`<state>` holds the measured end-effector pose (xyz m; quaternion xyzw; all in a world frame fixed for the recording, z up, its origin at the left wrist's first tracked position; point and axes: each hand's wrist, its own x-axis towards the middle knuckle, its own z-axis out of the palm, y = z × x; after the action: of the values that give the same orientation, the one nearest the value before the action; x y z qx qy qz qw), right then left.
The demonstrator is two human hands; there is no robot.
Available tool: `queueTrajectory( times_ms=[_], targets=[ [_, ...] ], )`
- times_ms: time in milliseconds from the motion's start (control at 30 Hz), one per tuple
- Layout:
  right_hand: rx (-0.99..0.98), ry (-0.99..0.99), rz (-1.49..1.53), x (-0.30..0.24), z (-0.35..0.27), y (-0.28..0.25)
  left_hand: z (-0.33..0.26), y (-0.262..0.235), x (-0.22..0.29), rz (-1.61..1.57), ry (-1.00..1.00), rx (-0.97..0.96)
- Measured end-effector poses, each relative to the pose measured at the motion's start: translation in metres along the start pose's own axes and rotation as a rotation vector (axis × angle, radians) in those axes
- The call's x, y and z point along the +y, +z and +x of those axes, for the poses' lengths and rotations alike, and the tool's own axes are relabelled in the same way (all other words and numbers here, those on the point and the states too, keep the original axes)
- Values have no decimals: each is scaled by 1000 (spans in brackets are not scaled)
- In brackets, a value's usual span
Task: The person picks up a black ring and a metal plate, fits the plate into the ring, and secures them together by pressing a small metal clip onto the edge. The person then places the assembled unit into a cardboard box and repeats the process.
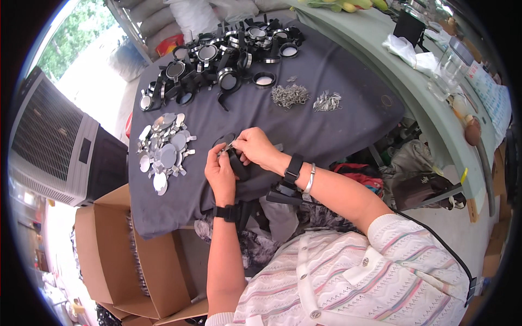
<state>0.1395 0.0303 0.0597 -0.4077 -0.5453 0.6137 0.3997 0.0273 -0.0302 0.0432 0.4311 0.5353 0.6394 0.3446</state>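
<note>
- Taking our hands as the centre of the clock, we are holding one black part (237, 166) there, above the near side of the cloth-covered table (348, 130).
- Our left hand (220, 169) is grasping this part from the seven o'clock side, probably to be keeping it steady.
- Our right hand (256, 146) is pinching its upper end with the fingertips, likely for fine control; a tiny bright piece may be showing there, but we are not seeing it clearly.
- Our fingers are hiding much of the part, so its full shape is staying unknown.
- At ten o'clock a heap of silver discs (169, 155) is lying near the left hand, perhaps for easy reach.
- At half past one the wire clips (290, 96) are lying in a pile, and at two o'clock the small metal pins (327, 101).
- At twelve o'clock many black ring assemblies (228, 80) are crowding the far side.
- At half past seven a cardboard box (103, 255) is standing below the table edge; at nine o'clock a grey air cooler (87, 127) is blocking that side.
</note>
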Motion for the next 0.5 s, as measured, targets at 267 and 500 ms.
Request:
queueTrajectory(
  times_ms=[267,500],
  targets=[
    [41,-117,-297,-3,1,5,0,0,0,37,32,-8],
    [12,-65,-231,-8,-3,7,-1,-1,1,42,21,-5]
  ],
)
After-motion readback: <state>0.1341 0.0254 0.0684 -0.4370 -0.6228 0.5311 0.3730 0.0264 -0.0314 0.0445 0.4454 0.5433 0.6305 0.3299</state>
